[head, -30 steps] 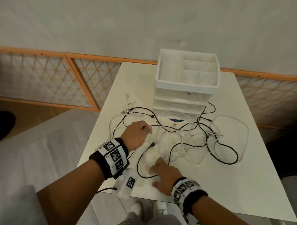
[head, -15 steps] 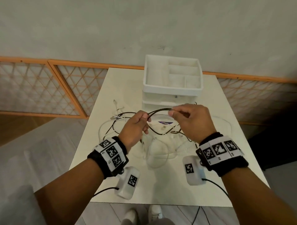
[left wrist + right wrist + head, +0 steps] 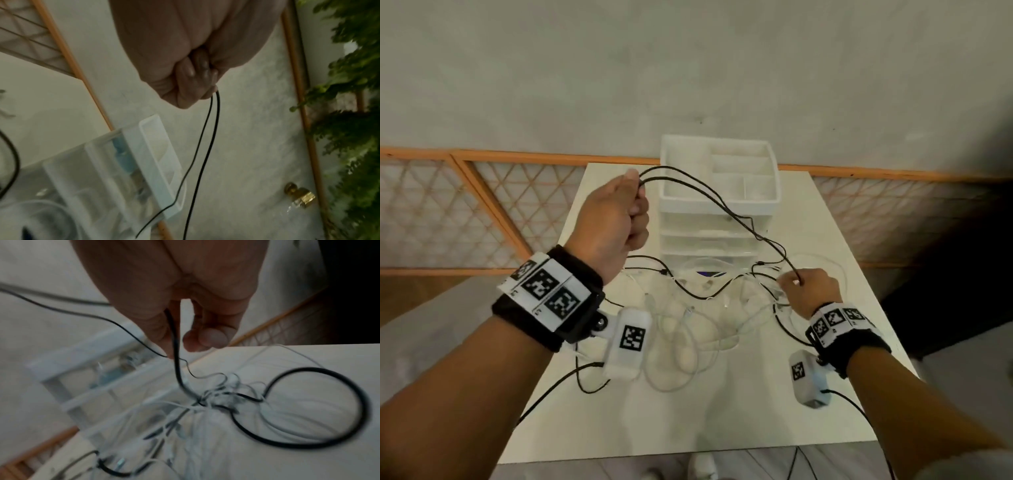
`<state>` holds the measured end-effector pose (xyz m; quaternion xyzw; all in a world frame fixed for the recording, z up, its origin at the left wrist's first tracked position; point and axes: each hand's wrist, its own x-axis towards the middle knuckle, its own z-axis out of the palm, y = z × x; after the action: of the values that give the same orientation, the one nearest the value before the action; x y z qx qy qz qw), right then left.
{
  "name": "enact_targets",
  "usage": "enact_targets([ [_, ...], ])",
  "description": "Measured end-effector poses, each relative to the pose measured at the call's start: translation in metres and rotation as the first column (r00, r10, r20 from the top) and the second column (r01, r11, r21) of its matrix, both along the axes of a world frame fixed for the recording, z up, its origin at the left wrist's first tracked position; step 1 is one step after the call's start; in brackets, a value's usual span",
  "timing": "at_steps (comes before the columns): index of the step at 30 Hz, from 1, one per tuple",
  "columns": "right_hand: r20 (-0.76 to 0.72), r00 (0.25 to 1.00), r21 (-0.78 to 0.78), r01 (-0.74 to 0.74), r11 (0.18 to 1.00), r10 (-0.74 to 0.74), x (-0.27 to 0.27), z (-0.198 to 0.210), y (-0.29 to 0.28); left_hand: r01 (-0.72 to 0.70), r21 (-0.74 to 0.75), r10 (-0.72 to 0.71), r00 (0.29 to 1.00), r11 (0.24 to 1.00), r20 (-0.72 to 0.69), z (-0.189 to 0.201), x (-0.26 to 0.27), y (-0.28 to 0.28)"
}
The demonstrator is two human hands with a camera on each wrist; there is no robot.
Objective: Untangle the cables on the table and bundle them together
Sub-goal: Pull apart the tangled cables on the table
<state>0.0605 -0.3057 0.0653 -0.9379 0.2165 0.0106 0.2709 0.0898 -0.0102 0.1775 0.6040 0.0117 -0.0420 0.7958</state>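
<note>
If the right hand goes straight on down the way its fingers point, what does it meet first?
Most likely the knot of white and black cables on the table, just below the right hand, which pinches a black cable. How far apart they are is unclear.

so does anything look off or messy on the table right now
Yes: the cables are a tangle. White cables and black ones knot together on the table in front of the drawer organiser. The left hand grips a doubled black cable lifted high, while the right hand pinches it near the knot. Nothing looks damaged.
</note>
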Motion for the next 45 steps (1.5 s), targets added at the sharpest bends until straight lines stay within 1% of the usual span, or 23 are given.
enact_targets([
  [1,-0.057,0.997,0.047,0.050,0.998,-0.047,-0.001,0.000,-0.003,-0.012,0.011,0.012,1.000,1.000,0.011,0.002,0.001,0.002],
  [3,-0.036,0.998,0.116,0.046,0.992,-0.042,0.006,0.016,-0.001,-0.004,0.098,0.005,1.000,0.995,-0.009,-0.003,0.001,0.001],
  [6,0.269,0.963,0.199,-0.042,0.979,-0.013,0.018,0.078,0.008,0.056,0.231,-0.024,0.990,0.971,-0.139,-0.031,-0.001,-0.006],
  [7,0.422,0.906,0.256,-0.071,0.964,-0.045,0.021,0.102,0.010,0.057,0.262,-0.011,0.985,0.963,-0.174,-0.040,-0.002,-0.008],
  [9,0.685,0.717,0.325,-0.139,0.935,-0.131,0.020,0.144,0.010,-0.001,0.295,0.063,0.978,0.955,-0.201,-0.054,-0.003,-0.009],
  [10,0.754,0.640,0.319,-0.163,0.934,-0.146,0.022,0.151,0.005,-0.052,0.294,0.113,0.974,0.954,-0.194,-0.058,-0.002,-0.008],
  [11,0.772,0.621,0.293,-0.157,0.943,-0.136,0.024,0.151,0.000,-0.111,0.282,0.164,0.971,0.953,-0.175,-0.060,0.000,-0.006],
  [12,0.730,0.674,0.244,-0.098,0.965,-0.116,0.029,0.140,-0.009,-0.168,0.255,0.211,0.966,0.952,-0.152,-0.060,0.002,-0.003],
  [13,0.631,0.769,0.188,-0.020,0.982,-0.106,0.032,0.125,-0.017,-0.219,0.210,0.250,0.959,0.953,-0.132,-0.058,0.004,-0.001],
  [15,0.342,0.931,0.156,0.076,0.985,-0.126,0.033,0.091,-0.024,-0.260,0.121,0.273,0.957,0.958,-0.100,-0.047,0.007,0.002],
  [17,0.213,0.976,0.142,0.019,0.990,-0.050,0.025,0.075,-0.013,-0.212,0.105,0.216,0.976,0.972,-0.032,-0.035,0.007,-0.001],
  [19,0.280,0.948,0.098,-0.182,0.978,0.149,0.015,0.082,0.011,-0.147,0.175,0.139,0.989,0.973,0.059,-0.024,0.007,-0.014],
  [22,0.456,0.798,0.163,-0.510,0.845,0.394,0.004,0.118,0.053,-0.103,0.239,0.067,0.985,0.965,0.157,-0.010,0.009,-0.055],
  [24,0.584,0.707,0.212,-0.607,0.766,0.399,0.004,0.144,0.067,-0.065,0.222,0.031,0.988,0.973,0.152,-0.004,0.010,-0.086],
  [26,0.704,0.632,0.244,-0.644,0.725,0.325,0.006,0.165,0.067,0.029,0.172,-0.046,0.994,0.985,0.098,-0.008,0.009,-0.113],
  [28,0.773,0.596,0.291,-0.636,0.715,0.216,0.010,0.177,0.057,0.131,0.184,-0.142,0.989,0.974,0.049,-0.024,0.006,-0.129],
  [31,0.796,0.603,0.378,-0.566,0.732,0.054,0.019,0.179,0.024,0.216,0.348,-0.202,0.976,0.912,-0.076,-0.065,0.004,-0.122],
  [34,0.691,0.711,0.596,-0.458,0.660,-0.132,0.030,0.168,-0.015,0.211,0.534,-0.159,0.977,0.819,-0.143,-0.106,0.008,-0.090],
  [36,0.583,0.795,0.694,-0.379,0.612,-0.169,0.036,0.152,-0.031,0.176,0.618,-0.108,0.983,0.766,-0.146,-0.120,0.013,-0.071],
  [38,0.510,0.846,0.690,-0.293,0.662,-0.157,0.042,0.134,-0.042,0.109,0.639,0.008,0.984,0.762,-0.176,-0.126,0.018,-0.055],
  [41,0.486,0.870,0.387,-0.126,0.913,-0.086,0.055,0.120,-0.060,0.060,0.679,0.106,0.974,0.732,-0.201,-0.125,0.019,-0.037],
  [42,0.517,0.849,0.338,-0.080,0.938,-0.114,0.060,0.120,-0.064,0.073,0.686,0.095,0.975,0.724,-0.203,-0.122,0.019,-0.036],
  [45,0.638,0.722,0.492,-0.117,0.863,-0.266,0.074,0.132,-0.067,0.069,0.630,0.081,0.975,0.774,-0.207,-0.111,0.017,-0.043],
])
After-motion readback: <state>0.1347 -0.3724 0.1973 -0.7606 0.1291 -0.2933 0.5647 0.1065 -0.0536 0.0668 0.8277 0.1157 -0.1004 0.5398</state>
